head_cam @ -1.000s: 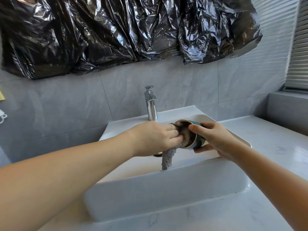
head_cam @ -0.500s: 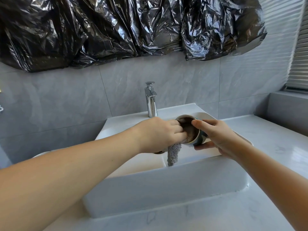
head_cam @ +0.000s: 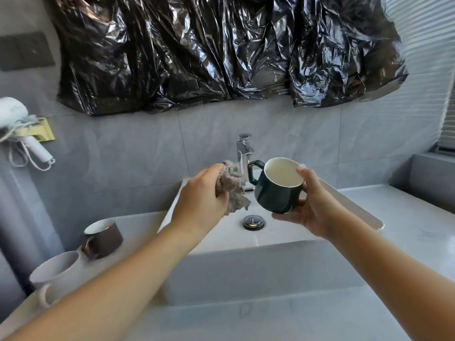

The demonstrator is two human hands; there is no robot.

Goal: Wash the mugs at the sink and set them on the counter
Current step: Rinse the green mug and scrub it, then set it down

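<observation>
Over the white rectangular basin (head_cam: 354,205), the right hand (head_cam: 312,205) cradles the dark green ceramic mug (head_cam: 278,193), thumb on the rim and fingers curled beneath, mouth tilted toward the camera (probably for inspection). Beside it, the left hand (head_cam: 199,200) grips a bunched grey cloth (head_cam: 232,190), fingers curled round it, apart from the mug.

We see a dark green mug (head_cam: 277,193) with white inside, grey-beige cloth (head_cam: 232,190), brown mug (head_cam: 105,238), white mug (head_cam: 57,274), white sink (head_cam: 246,274).
</observation>
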